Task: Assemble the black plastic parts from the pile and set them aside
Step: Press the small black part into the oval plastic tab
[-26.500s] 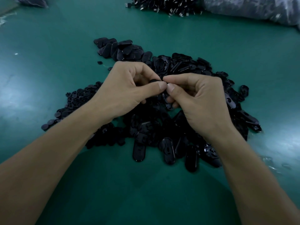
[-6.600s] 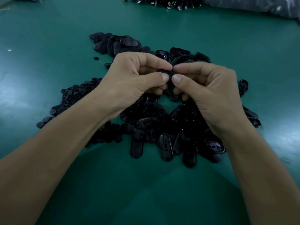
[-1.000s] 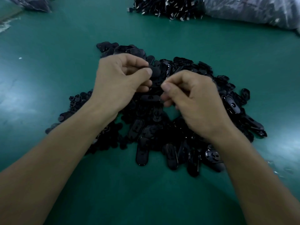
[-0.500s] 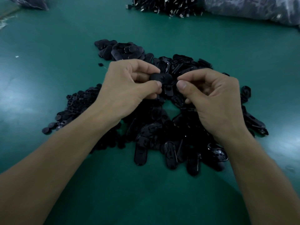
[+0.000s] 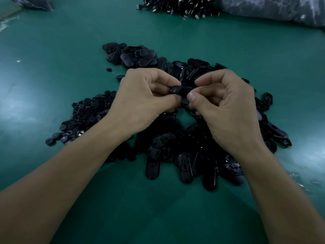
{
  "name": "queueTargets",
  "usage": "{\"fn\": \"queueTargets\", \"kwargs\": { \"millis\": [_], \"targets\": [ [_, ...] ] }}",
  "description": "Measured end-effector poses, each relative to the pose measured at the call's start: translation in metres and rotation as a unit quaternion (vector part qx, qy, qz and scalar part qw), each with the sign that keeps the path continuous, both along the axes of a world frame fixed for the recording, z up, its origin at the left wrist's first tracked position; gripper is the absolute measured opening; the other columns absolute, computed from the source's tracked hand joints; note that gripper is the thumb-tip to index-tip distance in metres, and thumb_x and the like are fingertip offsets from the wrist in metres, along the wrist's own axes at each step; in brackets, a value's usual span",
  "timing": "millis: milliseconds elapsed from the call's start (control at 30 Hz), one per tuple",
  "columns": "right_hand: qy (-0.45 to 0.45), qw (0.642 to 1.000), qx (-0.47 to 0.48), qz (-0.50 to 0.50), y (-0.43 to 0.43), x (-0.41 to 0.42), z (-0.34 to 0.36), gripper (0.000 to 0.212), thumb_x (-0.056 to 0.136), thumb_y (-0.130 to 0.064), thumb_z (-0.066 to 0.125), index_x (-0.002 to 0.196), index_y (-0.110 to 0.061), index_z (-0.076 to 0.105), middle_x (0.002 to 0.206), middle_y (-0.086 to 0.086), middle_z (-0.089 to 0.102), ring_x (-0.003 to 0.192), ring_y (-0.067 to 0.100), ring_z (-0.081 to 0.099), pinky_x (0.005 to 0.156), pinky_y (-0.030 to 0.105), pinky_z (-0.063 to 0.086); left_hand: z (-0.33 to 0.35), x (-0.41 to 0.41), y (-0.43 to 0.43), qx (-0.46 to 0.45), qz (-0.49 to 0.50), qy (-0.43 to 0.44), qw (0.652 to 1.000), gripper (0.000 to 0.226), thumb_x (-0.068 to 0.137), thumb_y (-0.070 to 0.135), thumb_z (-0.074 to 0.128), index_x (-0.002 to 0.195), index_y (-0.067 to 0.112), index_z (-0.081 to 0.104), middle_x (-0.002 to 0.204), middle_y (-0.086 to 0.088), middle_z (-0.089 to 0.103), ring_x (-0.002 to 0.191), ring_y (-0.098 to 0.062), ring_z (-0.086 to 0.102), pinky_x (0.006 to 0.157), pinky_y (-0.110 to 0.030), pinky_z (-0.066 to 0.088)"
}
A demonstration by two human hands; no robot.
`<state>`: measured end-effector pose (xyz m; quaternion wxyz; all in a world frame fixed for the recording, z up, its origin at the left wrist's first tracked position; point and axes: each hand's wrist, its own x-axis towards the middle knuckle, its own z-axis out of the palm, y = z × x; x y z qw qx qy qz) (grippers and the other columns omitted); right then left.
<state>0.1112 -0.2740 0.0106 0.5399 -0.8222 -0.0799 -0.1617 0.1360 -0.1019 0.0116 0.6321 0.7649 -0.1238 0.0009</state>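
A black oval plastic part (image 5: 180, 91) is held above the middle of the pile, pinched between both hands. My left hand (image 5: 140, 101) grips its left end with thumb and curled fingers. My right hand (image 5: 226, 106) pinches its right end between thumb and forefinger. Below lies the main pile of black oval parts (image 5: 184, 155). A heap of small round black pieces (image 5: 86, 117) sits to the left. A separate stack of oval parts (image 5: 135, 54) lies behind my left hand.
All of it rests on a green table (image 5: 52, 50). At the far edge is another heap of dark parts with shiny bits (image 5: 175, 6), and a grey plastic bag (image 5: 274, 7) at the back right. Another bag (image 5: 31, 2) is at the back left.
Over the last second my hands came together from slightly apart, and both now pinch the one oval part held level between them.
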Motion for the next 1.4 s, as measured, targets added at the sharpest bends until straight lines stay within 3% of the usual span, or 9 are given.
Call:
{"fn": "queueTargets", "kwargs": {
  "millis": [167,433,833,967,1100,1233,1400],
  "targets": [
    [0.008,1.000,-0.006,-0.007,0.002,-0.002,0.001,0.033,0.085,-0.019,0.074,0.082,-0.038,0.048,0.079,-0.005,0.072,0.073,0.018,0.071,0.068,0.049,0.059,0.000,-0.001,0.000,0.021,-0.004,-0.029,0.999,0.022,0.077,0.008,0.085,0.088,0.022,0.073,0.075,0.001,0.077,0.065,-0.015,0.074,0.063,-0.023,0.059],
    [0.012,1.000,-0.014,-0.001,0.001,-0.002,0.002,0.036,0.087,-0.011,0.072,0.080,-0.033,0.045,0.078,0.001,0.071,0.072,0.018,0.070,0.068,0.046,0.059,-0.001,-0.001,-0.001,0.036,-0.008,-0.043,0.998,0.021,0.078,0.009,0.084,0.089,0.023,0.074,0.074,0.003,0.076,0.065,-0.014,0.074,0.064,-0.022,0.058],
    [-0.002,0.997,-0.060,-0.038,0.004,-0.004,0.004,0.040,0.085,-0.014,0.073,0.072,-0.035,0.042,0.077,0.003,0.070,0.075,0.027,0.070,0.065,0.048,0.058,-0.007,-0.001,-0.004,0.080,0.013,-0.080,0.994,0.021,0.079,0.015,0.084,0.088,0.030,0.072,0.074,0.006,0.075,0.067,-0.011,0.073,0.068,-0.032,0.062],
    [-0.004,0.996,-0.081,-0.048,0.007,-0.005,0.001,0.043,0.087,-0.009,0.073,0.067,-0.031,0.042,0.074,0.006,0.068,0.072,0.030,0.069,0.058,0.046,0.058,-0.010,-0.003,-0.007,0.124,0.038,-0.136,0.982,0.019,0.082,0.012,0.080,0.095,0.025,0.074,0.076,0.011,0.072,0.069,0.000,0.069,0.067,-0.018,0.057],
    [-0.024,0.992,-0.111,-0.057,0.011,-0.007,0.001,0.046,0.088,0.001,0.067,0.064,-0.031,0.044,0.066,-0.002,0.063,0.065,0.021,0.068,0.053,0.040,0.055,-0.009,-0.006,-0.009,0.150,0.048,-0.163,0.974,0.016,0.084,0.012,0.078,0.097,0.019,0.074,0.078,0.016,0.070,0.071,0.004,0.068,0.067,-0.011,0.053],
    [-0.003,0.993,-0.107,-0.040,0.011,-0.007,0.000,0.042,0.089,0.004,0.060,0.070,-0.031,0.048,0.069,0.000,0.066,0.065,0.023,0.069,0.053,0.043,0.054,-0.008,-0.007,-0.008,0.193,0.059,-0.196,0.960,0.018,0.084,0.014,0.079,0.101,0.016,0.073,0.082,0.014,0.071,0.074,0.000,0.067,0.073,-0.018,0.056],
    [0.032,0.997,-0.070,0.012,0.015,-0.008,-0.002,0.034,0.095,-0.009,0.060,0.079,-0.037,0.048,0.075,0.005,0.070,0.068,0.027,0.069,0.059,0.050,0.056,-0.008,-0.005,-0.004,0.254,0.080,-0.226,0.937,0.017,0.087,0.014,0.074,0.104,0.012,0.070,0.082,0.005,0.070,0.074,-0.011,0.067,0.074,-0.033,0.057]
  ]
}}
